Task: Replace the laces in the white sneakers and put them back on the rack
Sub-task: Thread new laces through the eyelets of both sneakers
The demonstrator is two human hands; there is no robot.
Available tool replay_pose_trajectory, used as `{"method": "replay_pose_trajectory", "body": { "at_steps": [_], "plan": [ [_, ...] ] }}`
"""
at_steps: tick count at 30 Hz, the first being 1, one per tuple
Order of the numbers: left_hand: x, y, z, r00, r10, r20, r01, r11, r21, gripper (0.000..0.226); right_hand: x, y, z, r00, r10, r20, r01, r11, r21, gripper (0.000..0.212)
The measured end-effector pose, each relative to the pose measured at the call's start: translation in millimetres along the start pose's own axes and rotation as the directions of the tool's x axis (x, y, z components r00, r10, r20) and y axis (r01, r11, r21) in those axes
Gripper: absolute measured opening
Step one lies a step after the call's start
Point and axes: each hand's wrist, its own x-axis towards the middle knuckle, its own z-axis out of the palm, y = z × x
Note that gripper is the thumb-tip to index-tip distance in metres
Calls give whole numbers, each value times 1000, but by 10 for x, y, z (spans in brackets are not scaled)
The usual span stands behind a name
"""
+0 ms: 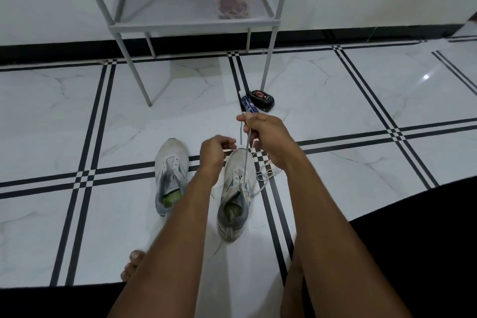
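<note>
White marble-tiled floor (335, 100) is holding two white sneakers (171, 175); right hand (265, 134) fingers are pinching a taut lace (246, 155), left hand (215, 151) fingers are curling, apparently empty.

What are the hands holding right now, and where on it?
The right hand pinches a pale grey shoelace near its free end, pulling it up from the right-side white sneaker. The left hand hovers curled over that sneaker's toe; its hold cannot be told.

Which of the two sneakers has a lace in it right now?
The right-hand sneaker: a lace runs up from its eyelets to the right hand. The left-hand sneaker shows bare eyelets.
</note>
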Motion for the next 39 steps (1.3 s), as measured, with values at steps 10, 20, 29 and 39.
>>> {"method": "replay_pose_trajectory", "body": {
  "at_steps": [10, 20, 29, 39],
  "plan": [
    [-69, 508, 22, 987, 18, 159, 17, 977, -212, 25, -140, -227, -277, 952, 281, 124, -186, 849, -494, 20],
    [-53, 289, 0, 950, 29, 310, -89, 979, 181, 21, 21, 83, -88, 978, 101, -183, -51, 965, 258, 23],
    [79, -425, -321, 914, -217, 342, -152, 598, 787, 10, 42, 508, -134, 953, 98, -288, -92, 995, 35, 28],
    [89, -669, -374, 946, -132, 297, -122, 701, 702, 10, -77, 1123, 104, 988, -22, -152, -42, 913, -405, 4]
  ]
}}
